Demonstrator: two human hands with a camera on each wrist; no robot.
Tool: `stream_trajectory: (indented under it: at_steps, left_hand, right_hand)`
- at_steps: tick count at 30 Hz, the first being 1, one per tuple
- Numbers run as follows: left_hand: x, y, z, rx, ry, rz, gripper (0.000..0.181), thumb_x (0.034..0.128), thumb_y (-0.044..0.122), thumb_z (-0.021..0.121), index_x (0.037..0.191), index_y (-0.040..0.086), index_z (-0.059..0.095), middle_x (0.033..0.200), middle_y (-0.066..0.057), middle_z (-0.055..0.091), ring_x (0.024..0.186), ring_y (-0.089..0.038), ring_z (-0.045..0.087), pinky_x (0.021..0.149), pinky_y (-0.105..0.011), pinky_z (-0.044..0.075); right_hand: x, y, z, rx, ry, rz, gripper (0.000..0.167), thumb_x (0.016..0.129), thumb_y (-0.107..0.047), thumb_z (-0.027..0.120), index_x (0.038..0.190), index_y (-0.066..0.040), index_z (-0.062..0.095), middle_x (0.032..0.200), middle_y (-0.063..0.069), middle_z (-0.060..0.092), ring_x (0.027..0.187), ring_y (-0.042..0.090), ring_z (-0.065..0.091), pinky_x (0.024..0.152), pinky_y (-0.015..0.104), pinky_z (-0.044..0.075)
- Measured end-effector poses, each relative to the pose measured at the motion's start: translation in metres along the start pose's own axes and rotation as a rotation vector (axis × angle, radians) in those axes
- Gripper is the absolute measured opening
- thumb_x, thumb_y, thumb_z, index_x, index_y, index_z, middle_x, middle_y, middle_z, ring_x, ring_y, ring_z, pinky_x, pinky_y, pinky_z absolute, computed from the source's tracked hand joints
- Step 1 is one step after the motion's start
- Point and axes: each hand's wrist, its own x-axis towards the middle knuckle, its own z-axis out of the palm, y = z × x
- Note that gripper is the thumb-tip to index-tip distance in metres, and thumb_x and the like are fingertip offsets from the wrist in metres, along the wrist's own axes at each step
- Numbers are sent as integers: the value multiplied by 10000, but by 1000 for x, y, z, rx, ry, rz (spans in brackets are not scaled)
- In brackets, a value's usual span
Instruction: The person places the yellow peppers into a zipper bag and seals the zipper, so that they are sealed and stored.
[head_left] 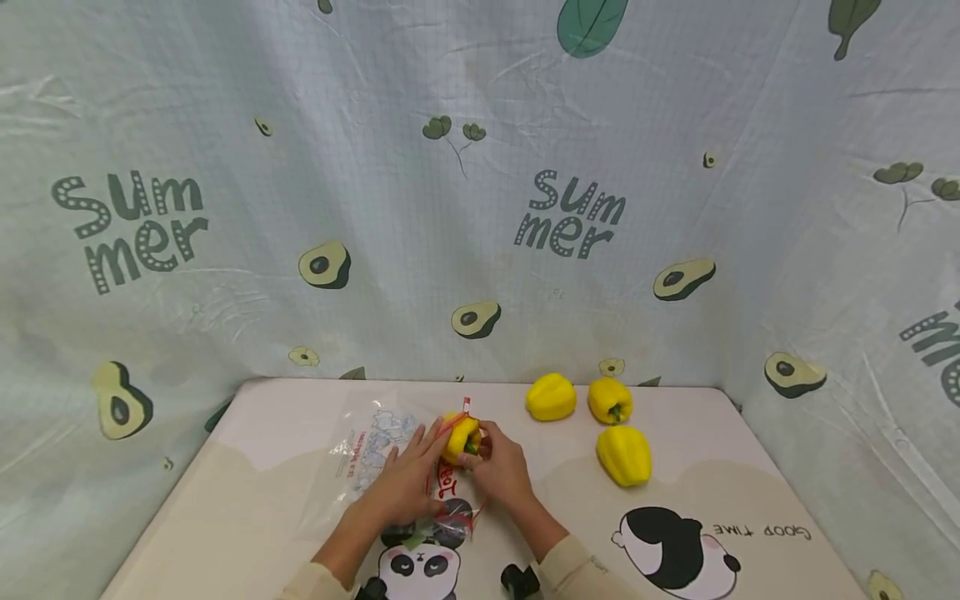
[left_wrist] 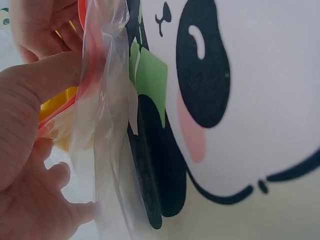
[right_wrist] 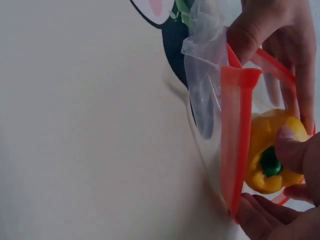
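Note:
A yellow bell pepper [head_left: 453, 451] with a green stem is in my right hand [head_left: 501, 468], which grips it at the mouth of a clear plastic bag [head_left: 351, 433]. In the right wrist view, the thumb presses the pepper [right_wrist: 261, 131] beside its stem, and the red-edged bag opening surrounds it. My left hand [head_left: 405, 486] holds the bag by its mouth. The left wrist view shows that hand's thumb bent against the red edge of the bag [left_wrist: 107, 95], its other fingers spread beyond. The bag's body, printed in blue and red, lies flat to the left.
Three more yellow bell peppers stand at the back right: one at left [head_left: 551, 397], one behind [head_left: 610, 400], one nearer [head_left: 625, 456]. The table cover [head_left: 247, 492] bears panda and dog prints. A patterned curtain [head_left: 405, 208] hangs behind and at the sides.

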Motion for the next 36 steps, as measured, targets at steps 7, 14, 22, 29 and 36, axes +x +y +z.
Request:
stream_trajectory:
  at_steps: [7, 14, 22, 29, 36]
  left_hand:
    - [0, -2, 1, 21, 10, 22, 1096, 763, 210, 926, 1657, 185, 292, 1768, -34, 190, 1636, -382, 153, 1234, -772, 137]
    - [1, -2, 2, -7, -2, 35, 1109, 770, 178, 919, 1665, 185, 264, 1772, -28, 167, 1637, -377, 153, 1258, -742, 125]
    - [1, 2, 3, 17, 2, 45, 1071, 767, 207, 926, 1646, 151, 318, 1776, -31, 151, 1640, -369, 144, 1262, -731, 141]
    - [4, 3, 1, 35, 4, 61, 1026, 771, 218, 925, 1627, 136, 365, 1775, -37, 155, 1636, -388, 149, 1253, -742, 150]
    - [6, 5, 0, 38, 8, 62, 1026, 754, 220, 939, 1616, 135, 389, 1768, -42, 187, 1630, -393, 171, 1244, -755, 157]
  right_hand:
    - [0, -6, 7, -97, 21, 15, 688, 880, -347, 833, 1470, -112, 570, 1276, 161, 724, 1095, 312, 675, 982, 511, 592]
    - [1, -6, 6, -34, 33, 15, 567, 901, -263, 821, 1369, -70, 567, 1207, 189, 738, 1042, 311, 703, 929, 493, 616]
    - [6, -3, 3, -72, 48, 16, 590, 901, -301, 819, 1426, -96, 643, 1092, 112, 767, 901, 195, 644, 793, 346, 604]
    - [14, -3, 1, -134, 29, 17, 596, 900, -360, 813, 1419, -116, 653, 867, 25, 644, 748, 157, 511, 610, 248, 399]
    - [18, 2, 1, -115, 9, 16, 621, 896, -383, 814, 1426, -107, 646, 1006, 76, 737, 833, 169, 603, 683, 293, 532]
